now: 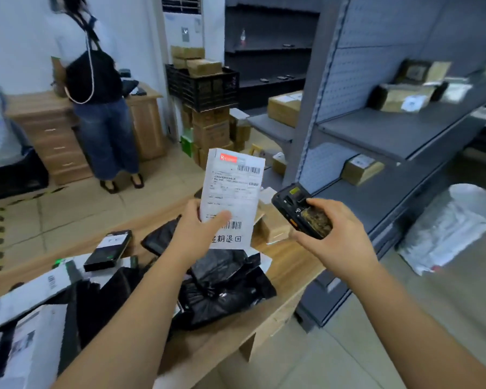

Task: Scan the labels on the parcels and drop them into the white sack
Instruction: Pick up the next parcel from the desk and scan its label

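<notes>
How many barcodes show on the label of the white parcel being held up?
2: one barcode sits near the top right of the white parcel, and one lower down beside the left hand's thumb, which may cover part.

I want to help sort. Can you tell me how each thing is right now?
White parcel: held upright, label facing the camera.
Left hand: grips the white parcel's lower edge.
Scanner: held beside the parcel.
Right hand: grips the scanner.
Black bags: lying crumpled on the table.
White sack: on the floor, open.
</notes>
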